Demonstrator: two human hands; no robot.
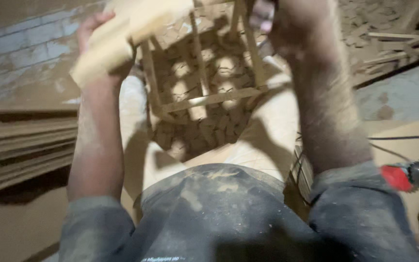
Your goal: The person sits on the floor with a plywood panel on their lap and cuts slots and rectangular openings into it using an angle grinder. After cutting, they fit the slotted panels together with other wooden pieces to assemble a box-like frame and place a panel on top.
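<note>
Hands raised over a wooden frame [204, 73]: left hand [98, 34] clasps a pale wooden block [122, 34] at upper left; right hand [292, 24], blurred, is clenched at the frame's top, its grip unclear. Wood scraps [204, 126] lie beneath the frame. Stacked boards [25, 145] sit left; a red power tool [410, 175] lies right.

Floor [403, 99]: dusty concrete w/ wood offcuts [204, 121] heaped mid-frame, stacked boards [25, 145] at left, red power tool w/ toothed blade [410, 175] at right, more scrap strips [389, 43] top right.
</note>
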